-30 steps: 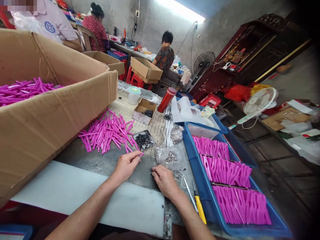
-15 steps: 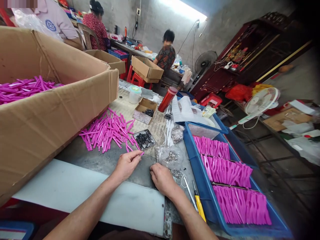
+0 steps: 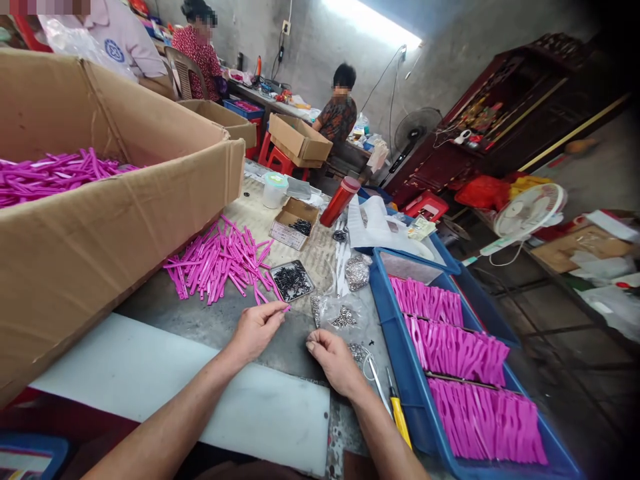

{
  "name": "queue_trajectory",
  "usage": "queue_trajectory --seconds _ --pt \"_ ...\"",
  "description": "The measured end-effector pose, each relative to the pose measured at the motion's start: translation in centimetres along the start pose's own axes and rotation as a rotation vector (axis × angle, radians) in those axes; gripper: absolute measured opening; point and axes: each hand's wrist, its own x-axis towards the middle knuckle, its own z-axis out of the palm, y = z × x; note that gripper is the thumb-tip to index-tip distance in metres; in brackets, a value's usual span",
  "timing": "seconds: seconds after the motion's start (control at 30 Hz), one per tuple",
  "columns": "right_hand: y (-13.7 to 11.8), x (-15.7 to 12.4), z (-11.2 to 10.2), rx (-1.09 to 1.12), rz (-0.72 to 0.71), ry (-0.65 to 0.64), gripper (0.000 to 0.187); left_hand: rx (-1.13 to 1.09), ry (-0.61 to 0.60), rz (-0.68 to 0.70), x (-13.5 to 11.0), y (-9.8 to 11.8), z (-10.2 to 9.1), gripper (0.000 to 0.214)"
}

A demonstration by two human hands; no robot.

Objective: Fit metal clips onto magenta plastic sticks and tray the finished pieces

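My left hand [image 3: 257, 331] is closed in a pinch on a slim magenta plastic strip [image 3: 287, 309], whose end shows past the fingertips. Just beyond it lies a heap of the same magenta strips [image 3: 215, 263], beside a small tray of black screw-like parts [image 3: 291, 280]. My right hand [image 3: 334, 357] is to the right, apart from the left, with thumb and fingers pressed together. Whatever is between its fingertips is too small to make out. Next to the right hand lies a clear plastic bag with small metal parts [image 3: 345, 316].
A large cardboard box [image 3: 125, 220] of magenta strips stands at left. At right, a blue tray [image 3: 395, 373] holds rows of magenta pieces. A yellow-handled screwdriver [image 3: 400, 420], red bottle [image 3: 340, 202] and small carton [image 3: 285, 233] are on the table. Several people sit behind.
My right hand has turned slightly, so its thumb and fingertips show more. My left hand keeps its pinch on the strip. The whole view has shifted a little.
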Motion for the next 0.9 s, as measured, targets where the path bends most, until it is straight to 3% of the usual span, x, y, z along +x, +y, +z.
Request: queue_trajectory --seconds 0.17,0.37,0.5,0.73,0.9 --pt "-0.3 0.1 0.8 -0.449 -0.131 -0.058 0.016 0.013 -0.003 0.001 0.0 0.0 -0.1 0.028" --pt "-0.1 0.1 1.4 -0.660 -0.177 -0.056 0.017 0.042 -0.005 0.013 -0.1 0.2 -0.2 0.029" --pt "0.3 0.1 1.5 -0.666 -0.183 -0.025 0.018 0.046 -0.004 0.021 -0.2 0.2 -0.1 0.028" --pt "0.9 0.2 0.9 -0.438 -0.198 0.074 0.014 0.043 0.006 0.038 -0.2 0.1 -0.1 0.027" --pt "1.1 0.0 0.8 -0.435 -0.267 0.064 0.013 0.039 0.016 0.055 -0.2 0.0 -0.1 0.026"
